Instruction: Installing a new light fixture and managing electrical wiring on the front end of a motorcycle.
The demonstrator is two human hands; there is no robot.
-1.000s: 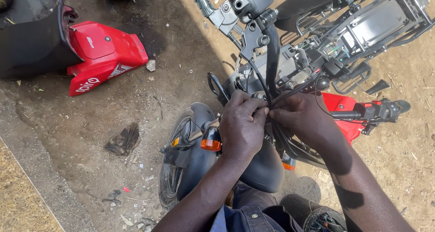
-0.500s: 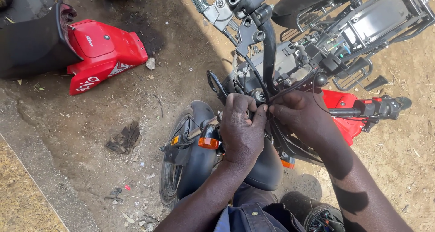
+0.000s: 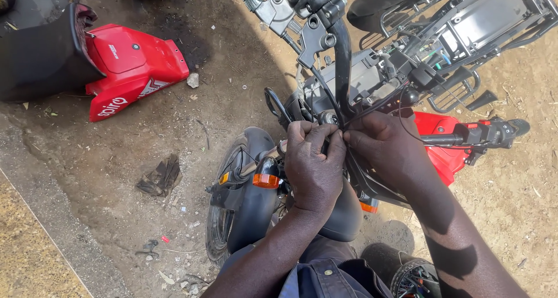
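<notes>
Two hands: left hand, right hand pinching black cables.

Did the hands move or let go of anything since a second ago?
Hardly. Both hands stayed together at the black cables by the handlebar: the left hand and right hand still pinch them, and nothing was let go. The left hand's fingers curled a little tighter over the bundle. The motorcycle, its orange indicator and the red panel on the ground did not move.
</notes>
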